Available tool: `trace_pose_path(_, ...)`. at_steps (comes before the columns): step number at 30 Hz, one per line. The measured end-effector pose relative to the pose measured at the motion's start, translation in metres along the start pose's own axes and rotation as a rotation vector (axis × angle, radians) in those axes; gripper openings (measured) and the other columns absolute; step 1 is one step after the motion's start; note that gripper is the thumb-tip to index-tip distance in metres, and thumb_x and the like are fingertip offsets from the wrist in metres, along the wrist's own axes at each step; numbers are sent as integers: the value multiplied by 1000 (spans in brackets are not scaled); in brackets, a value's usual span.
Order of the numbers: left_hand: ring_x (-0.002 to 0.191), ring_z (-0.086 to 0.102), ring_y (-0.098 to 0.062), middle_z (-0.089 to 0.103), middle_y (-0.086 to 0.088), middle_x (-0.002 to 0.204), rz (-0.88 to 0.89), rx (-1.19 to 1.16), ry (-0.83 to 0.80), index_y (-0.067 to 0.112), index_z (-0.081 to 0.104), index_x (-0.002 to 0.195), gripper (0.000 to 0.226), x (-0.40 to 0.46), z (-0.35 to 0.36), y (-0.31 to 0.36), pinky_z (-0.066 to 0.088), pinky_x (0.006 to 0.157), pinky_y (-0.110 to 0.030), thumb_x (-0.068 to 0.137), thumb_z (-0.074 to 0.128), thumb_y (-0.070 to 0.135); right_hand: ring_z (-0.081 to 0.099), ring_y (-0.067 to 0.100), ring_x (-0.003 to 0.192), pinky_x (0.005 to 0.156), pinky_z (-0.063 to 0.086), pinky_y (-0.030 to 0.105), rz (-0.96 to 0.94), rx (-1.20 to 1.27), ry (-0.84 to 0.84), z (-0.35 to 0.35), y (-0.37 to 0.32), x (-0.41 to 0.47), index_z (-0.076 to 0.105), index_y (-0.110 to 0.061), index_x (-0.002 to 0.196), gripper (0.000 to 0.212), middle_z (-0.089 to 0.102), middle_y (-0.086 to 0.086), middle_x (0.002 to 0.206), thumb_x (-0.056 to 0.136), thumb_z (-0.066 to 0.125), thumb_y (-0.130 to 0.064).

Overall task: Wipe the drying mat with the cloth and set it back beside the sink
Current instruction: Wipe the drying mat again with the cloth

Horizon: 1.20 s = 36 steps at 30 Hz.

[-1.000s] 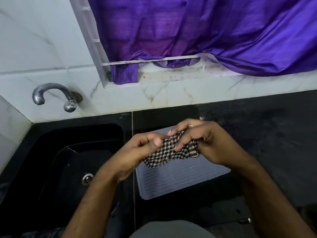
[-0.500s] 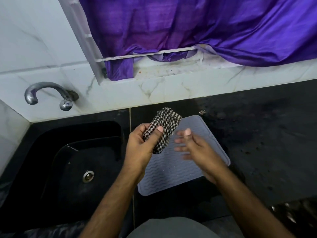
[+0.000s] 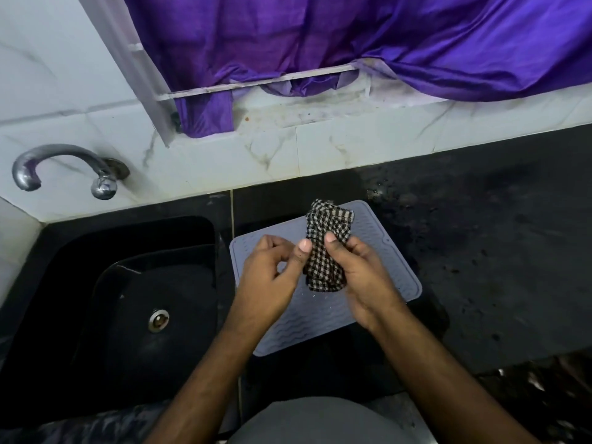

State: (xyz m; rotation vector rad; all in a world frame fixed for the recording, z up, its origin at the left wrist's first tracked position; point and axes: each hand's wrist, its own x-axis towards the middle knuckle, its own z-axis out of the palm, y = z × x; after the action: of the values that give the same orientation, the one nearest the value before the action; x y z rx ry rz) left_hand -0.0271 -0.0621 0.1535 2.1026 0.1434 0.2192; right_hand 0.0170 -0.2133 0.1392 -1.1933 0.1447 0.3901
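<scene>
A grey ribbed drying mat [image 3: 387, 267] lies flat on the black counter, just right of the sink. Above its middle I hold a bunched black-and-white checked cloth [image 3: 328, 224]. My right hand [image 3: 365, 283] grips the cloth's lower part, with the thumb on top. My left hand [image 3: 269, 283] has curled fingers, and its thumb presses on the cloth's left edge. The cloth's upper end sticks up past both thumbs. My hands and forearms hide part of the mat's middle and near edge.
The black sink [image 3: 128, 238] with a metal drain [image 3: 158, 320] lies to the left, under a wall faucet [image 3: 64, 161]. The dark counter [image 3: 496, 251] stretches right, speckled with marks. A purple curtain [image 3: 352, 33] hangs over the white tiled ledge behind.
One second ago both hands bunched the cloth. Then my left hand alone held it up. Now my right hand has gripped it too, and the cloth sits further right.
</scene>
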Motion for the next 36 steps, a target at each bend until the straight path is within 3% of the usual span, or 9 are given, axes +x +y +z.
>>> trace_pose_path(3,94,59,-2,61,6,98,20,180,-50,17,74,94,52,2,1,-22,50,81,-29,97,45,60,74,19,94,86,60,41,-12,-222,151,-25,21,9,72,-18,108,15,78,4,102,96,68,-25)
trace_pose_path(5,109,58,-8,61,4,118,6,325,-190,18,69,125,48,3,4,-51,51,91,-33,97,55,55,74,16,89,85,61,42,8,-350,237,-47,42,14,72,-22,103,9,78,3,101,94,70,-24)
trace_pose_path(10,140,36,-22,33,5,159,-27,712,-437,27,26,159,92,3,23,-110,37,111,-42,85,65,66,70,16,100,93,57,46,-99,-700,311,-96,69,30,69,-24,120,38,74,-4,107,85,66,-37)
trace_pose_path(14,151,21,-23,19,-2,166,-125,768,-406,23,10,163,124,-3,24,-137,22,121,-43,69,74,73,60,21,114,102,49,34,-278,-970,277,-98,54,52,59,-19,139,46,63,8,125,93,64,-16)
trace_pose_path(17,155,10,-23,10,-4,169,-190,737,-359,18,4,163,138,-16,11,-157,9,126,-45,61,78,75,59,26,116,101,48,37,-327,-1076,142,-74,59,60,58,-16,140,48,62,10,126,92,65,-14)
trace_pose_path(21,156,1,-19,7,1,170,-256,686,-353,20,1,163,142,-32,-8,-180,-4,126,-45,58,79,76,61,33,111,94,46,34,-268,-1105,-91,-19,88,62,53,-4,133,42,65,17,120,93,64,-14)
trace_pose_path(25,156,-3,-17,11,1,170,-311,657,-324,29,-6,162,147,-47,-19,-200,-13,124,-46,50,59,99,58,38,117,94,44,37,-140,-1135,-240,25,123,61,40,1,139,49,59,24,129,97,60,-14)
trace_pose_path(32,154,-21,-19,-4,11,170,-208,764,-343,36,-4,162,138,-45,-24,-208,-12,124,-51,52,48,102,55,28,128,101,46,34,-186,-1122,-271,52,158,60,16,-20,158,73,42,13,155,98,55,-10)
trace_pose_path(36,152,-28,-25,-17,2,169,-165,784,-330,29,12,162,137,-43,-26,-215,-5,124,-55,51,49,100,58,26,117,97,49,34,-246,-1151,-284,68,173,49,33,-25,151,59,46,13,142,98,55,-10)
